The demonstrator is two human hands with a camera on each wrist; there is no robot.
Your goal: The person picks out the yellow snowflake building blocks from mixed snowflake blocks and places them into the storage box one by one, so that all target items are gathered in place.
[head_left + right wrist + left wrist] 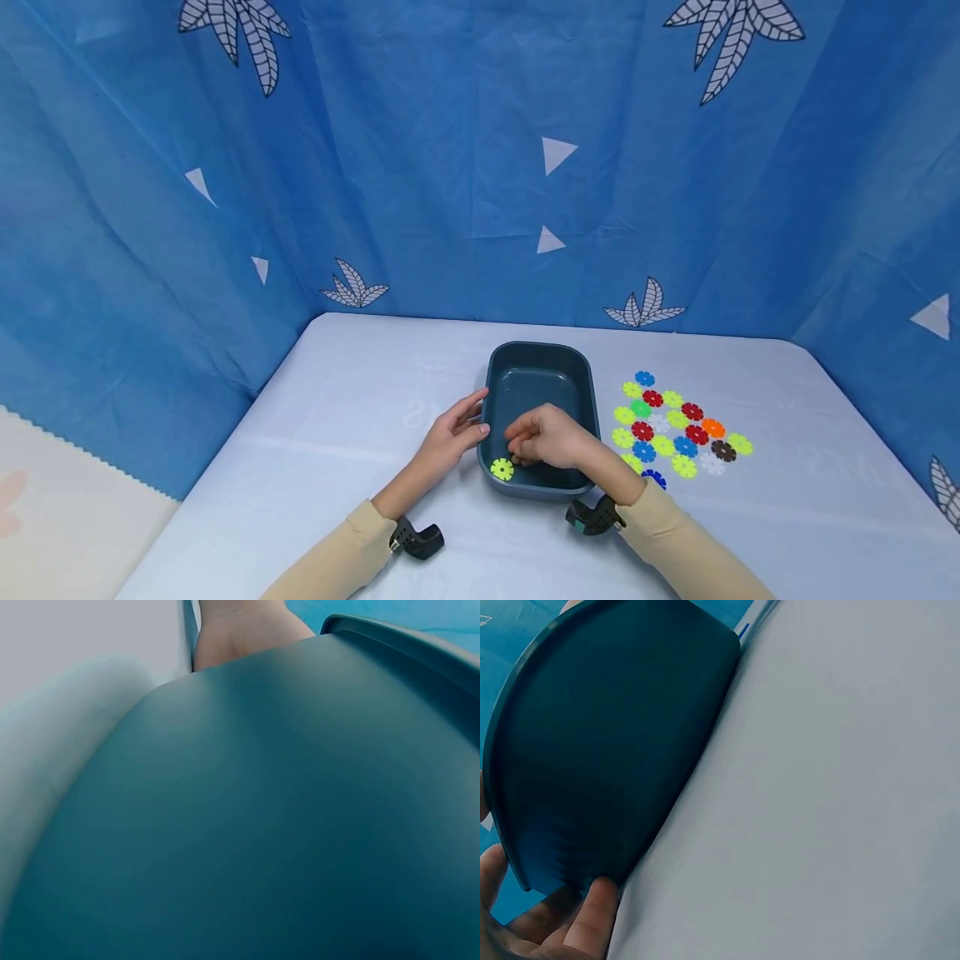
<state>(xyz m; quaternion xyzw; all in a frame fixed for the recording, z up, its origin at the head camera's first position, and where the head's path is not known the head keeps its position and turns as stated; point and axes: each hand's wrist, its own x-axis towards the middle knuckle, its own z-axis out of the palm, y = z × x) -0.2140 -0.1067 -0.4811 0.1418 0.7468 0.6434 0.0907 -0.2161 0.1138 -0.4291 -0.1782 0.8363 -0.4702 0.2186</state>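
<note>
A dark blue-green rectangular tray stands on the table. My left hand rests against its left side, fingers fairly straight and touching the outer wall; in the left wrist view fingertips press low on that wall. Over the tray's near half, my right hand reaches in with bent fingers pointing down and left. Something small and dark shows under its fingertips; whether they pinch it cannot be told. One yellow-green notched plastic disc lies in the near left corner. In the right wrist view the tray wall hides the fingers.
Right of the tray, several notched discs lie flat, among them a red disc, an orange disc, a brown disc and a blue disc. A blue patterned curtain hangs behind the white table.
</note>
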